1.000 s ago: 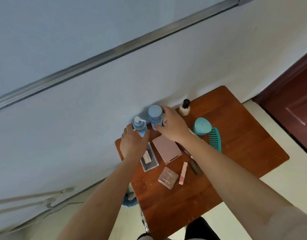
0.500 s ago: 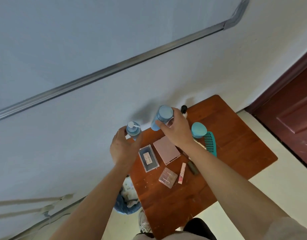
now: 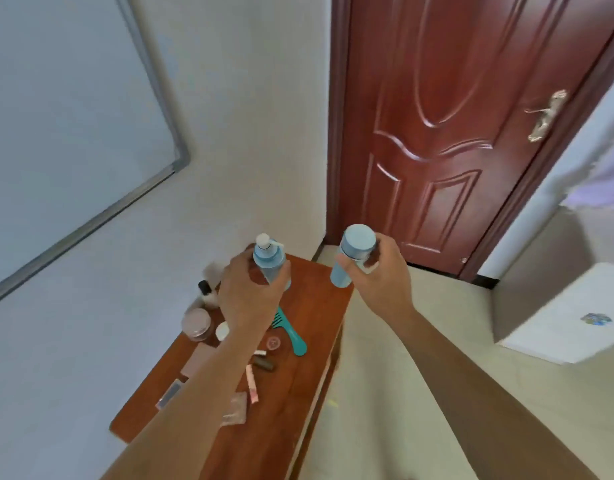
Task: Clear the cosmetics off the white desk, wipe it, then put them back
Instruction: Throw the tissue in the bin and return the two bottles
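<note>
Gripping white-topped blue pump bottle (image 3: 269,259): left hand (image 3: 252,296); right hand (image 3: 381,275) clasps blue capped bottle (image 3: 352,259).

Both forearms bare, stretched fwd, hands apart. L hand (image 3: 250,296) fingers curled round pump bottle (image 3: 269,261); R hand (image 3: 381,278) curled round capped bottle (image 3: 356,251). Backs of hands toward cam.

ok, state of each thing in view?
left hand, grips pump bottle
right hand, grips blue capped bottle
pump bottle, held in the air
blue capped bottle, cap on, held in the air
door, closed
teal comb, lying flat on the wooden table
black-capped bottle, upright, cap on
</note>
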`<state>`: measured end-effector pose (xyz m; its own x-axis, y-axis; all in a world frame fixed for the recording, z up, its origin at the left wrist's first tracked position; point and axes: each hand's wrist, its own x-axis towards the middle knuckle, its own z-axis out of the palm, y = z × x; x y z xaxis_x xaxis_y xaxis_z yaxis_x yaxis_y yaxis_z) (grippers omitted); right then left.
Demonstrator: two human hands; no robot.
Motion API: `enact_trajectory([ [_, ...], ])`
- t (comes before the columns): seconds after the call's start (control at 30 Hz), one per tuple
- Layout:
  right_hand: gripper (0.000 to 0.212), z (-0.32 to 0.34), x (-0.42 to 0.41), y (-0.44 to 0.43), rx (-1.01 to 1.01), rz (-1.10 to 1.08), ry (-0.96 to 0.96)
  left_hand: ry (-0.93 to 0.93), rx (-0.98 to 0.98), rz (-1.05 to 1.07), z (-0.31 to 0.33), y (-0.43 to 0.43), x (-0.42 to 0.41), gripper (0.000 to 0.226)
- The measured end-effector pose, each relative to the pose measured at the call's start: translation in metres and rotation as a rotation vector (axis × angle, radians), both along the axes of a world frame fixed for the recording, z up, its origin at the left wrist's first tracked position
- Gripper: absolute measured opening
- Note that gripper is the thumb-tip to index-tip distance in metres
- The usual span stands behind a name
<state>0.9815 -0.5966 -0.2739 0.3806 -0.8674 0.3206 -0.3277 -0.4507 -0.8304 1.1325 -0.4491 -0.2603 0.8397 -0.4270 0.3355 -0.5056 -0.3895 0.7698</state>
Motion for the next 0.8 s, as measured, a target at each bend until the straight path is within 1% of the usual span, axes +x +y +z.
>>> enact_trajectory([
  [0.13, 0.06, 0.031, -0.123, -0.063, -0.042, -0.23, -0.124, -0.094, -0.102, -0.237, 0.047, -0.093, -0.099, 0.052],
  [0.3, 0.057, 0.05, -0.302, -0.13, -0.079, -0.482, -0.193, -0.06, -0.184, -0.499, 0.076, -0.207, -0.252, 0.044],
  [0.43, 0.056, 0.061, -0.43, -0.17, -0.081, -0.616, -0.213, -0.035, -0.234, -0.667, 0.083, -0.28, -0.363, 0.041],
  [0.6, 0.057, 0.058, -0.548, -0.212, -0.05, -0.767, -0.217, 0.054, -0.238, -0.819, 0.079, -0.365, -0.471, 0.039],
  [0.8, 0.054, 0.024, -0.64, -0.29, 0.021, -0.891, -0.204, 0.13, -0.157, -0.986, 0.034, -0.471, -0.577, 0.029],
])
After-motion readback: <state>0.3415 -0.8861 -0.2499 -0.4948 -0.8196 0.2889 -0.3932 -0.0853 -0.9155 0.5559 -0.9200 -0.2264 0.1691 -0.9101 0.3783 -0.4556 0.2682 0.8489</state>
